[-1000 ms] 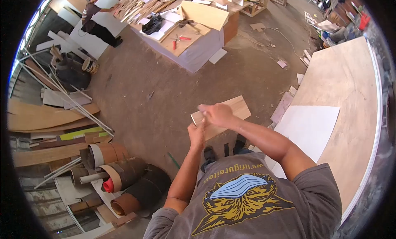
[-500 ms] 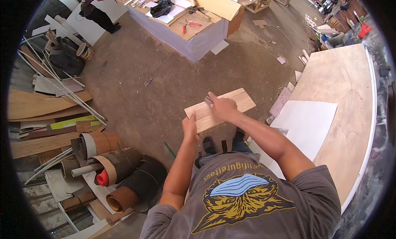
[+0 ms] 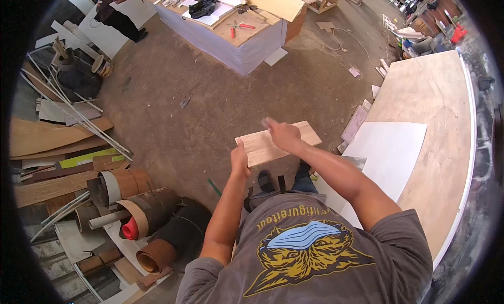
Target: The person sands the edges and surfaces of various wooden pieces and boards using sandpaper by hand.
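A pale rectangular wooden board [image 3: 262,146] is held up in front of my body, above the floor. My left hand [image 3: 240,159] grips its left end, with the thumb on the upper face. Over the board's upper face, near its far edge, is my right hand [image 3: 283,135]. Its fingers are curled together and their tips are smeared by motion; whatever they hold, if anything, cannot be made out.
A workbench [image 3: 252,44] with red-handled pliers [image 3: 242,26] and wood stands ahead. Rolled sheets [image 3: 152,209] lie at the left, large plywood [image 3: 436,104] and a white sheet [image 3: 394,146] at the right. A person [image 3: 118,15] stands at the upper left.
My right hand has moved back and forth over the board. The board has shifted and turned slightly, while my left hand keeps its hold. The whole view has also shifted a little.
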Demonstrator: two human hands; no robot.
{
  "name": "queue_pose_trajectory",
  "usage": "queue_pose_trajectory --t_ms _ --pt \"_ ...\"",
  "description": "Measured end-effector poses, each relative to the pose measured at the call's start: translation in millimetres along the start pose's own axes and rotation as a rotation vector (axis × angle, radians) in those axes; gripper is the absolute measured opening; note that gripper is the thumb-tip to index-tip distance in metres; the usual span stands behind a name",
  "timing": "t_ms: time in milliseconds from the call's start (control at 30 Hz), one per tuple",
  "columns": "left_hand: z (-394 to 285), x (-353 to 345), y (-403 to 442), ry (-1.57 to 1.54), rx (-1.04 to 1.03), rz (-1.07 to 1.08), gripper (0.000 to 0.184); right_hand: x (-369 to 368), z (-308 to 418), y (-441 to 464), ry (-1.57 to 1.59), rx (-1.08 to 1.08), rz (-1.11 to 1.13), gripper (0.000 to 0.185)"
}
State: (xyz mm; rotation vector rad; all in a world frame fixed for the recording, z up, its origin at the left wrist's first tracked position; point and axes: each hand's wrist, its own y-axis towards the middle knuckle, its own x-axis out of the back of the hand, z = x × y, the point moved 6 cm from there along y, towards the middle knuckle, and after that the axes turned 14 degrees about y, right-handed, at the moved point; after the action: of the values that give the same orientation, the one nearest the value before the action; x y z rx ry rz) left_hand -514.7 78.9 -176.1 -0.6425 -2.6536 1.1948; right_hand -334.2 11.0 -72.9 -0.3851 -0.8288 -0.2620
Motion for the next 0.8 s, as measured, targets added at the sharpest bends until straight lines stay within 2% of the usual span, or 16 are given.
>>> queue_pose_trajectory --t_ms 67,100,200,333,433,533,633,733,800 --pt "-2.8 4.5 0.2 -0.010 -0.018 -0.020 0.057 7.7 -19.3 -3.6 0.262 0.024 -0.328 0.043" --pt "-2.1 8.4 -2.4 -0.015 -0.022 -0.033 0.057 5.1 -21.3 -8.1 0.269 0.034 -0.272 0.042" --pt "-9.6 13.2 -5.0 0.052 -0.023 -0.074 0.056 -6.8 -51.9 -9.9 -0.014 -0.193 0.083 0.041" --pt "-20.6 17.7 -13.9 0.091 -0.176 -0.019 0.049 19.2 -107.4 -6.5 0.082 -0.283 -0.278 0.043" --pt "-34.6 10.0 -25.5 0.117 -0.301 0.045 0.044 18.7 -110.0 -4.4 0.203 -0.132 -0.454 0.048" --pt "-32.0 2.4 -20.9 0.139 -0.338 0.091 0.039 -3.4 -57.6 -10.5 0.186 -0.005 -0.203 0.051" --pt "-32.8 -5.5 -24.4 0.075 -0.379 0.131 0.036 2.0 -6.4 -23.6 0.280 0.294 -0.196 0.051" --pt "-39.7 -10.6 -30.2 0.016 -0.428 0.129 0.034 41.6 -16.6 -21.9 -0.009 -0.176 -0.231 0.051" --pt "-46.5 -11.9 -34.7 0.007 -0.470 0.109 0.032 35.3 -48.7 -10.4 0.024 -0.159 -0.356 0.051"
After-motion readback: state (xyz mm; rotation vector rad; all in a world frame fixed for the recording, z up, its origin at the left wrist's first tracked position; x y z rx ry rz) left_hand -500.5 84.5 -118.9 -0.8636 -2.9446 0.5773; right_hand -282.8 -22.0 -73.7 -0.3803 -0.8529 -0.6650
